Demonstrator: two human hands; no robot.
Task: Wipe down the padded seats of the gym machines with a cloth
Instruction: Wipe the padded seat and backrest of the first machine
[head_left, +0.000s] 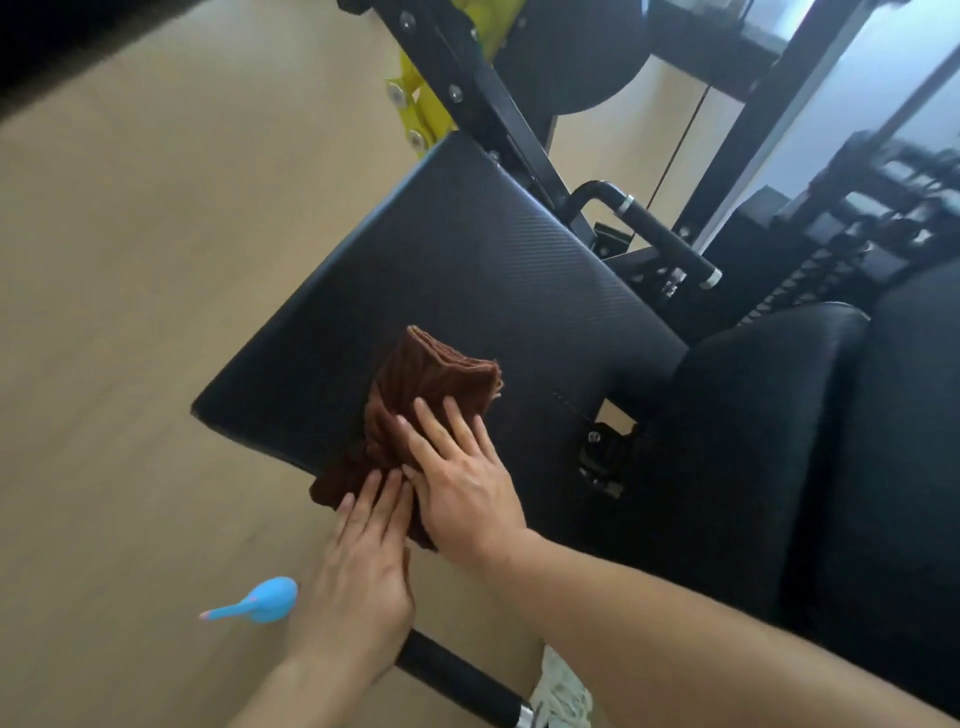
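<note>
Seat pad: a black padded seat (457, 291) with a fine woven texture fills the middle of the view, tilted so one corner points to the lower left over the tan floor (130, 312).
Cloth: a brown folded cloth (415, 395) lies on the near part of the seat, its layered edge turned away from the person and its lower end hanging a little over the seat's near edge.
Right hand: the right hand (462, 483) lies flat on the cloth, palm down, fingers straight and slightly spread, fingertips pointing up and left across the fabric; its bare forearm comes in from the lower right.
Left hand: the left hand (363, 566) also lies palm down with straight, closed fingers, its fingertips on the lower corner of the cloth, just beside the right hand and touching it along the edge; the wrist and forearm enter from the bottom of the view.
Backrest: a second black pad (779, 441) stands to the right of the seat.
Frame: black steel bars (467, 88) and a yellow bracket (415, 109) rise beyond the seat, with a black grip handle (665, 239) at its far right side.
Floor item: a blue spray bottle (260, 603) lies on the floor, left of the left wrist.
Near bar: a black padded handle (457, 675) runs under the left forearm.
</note>
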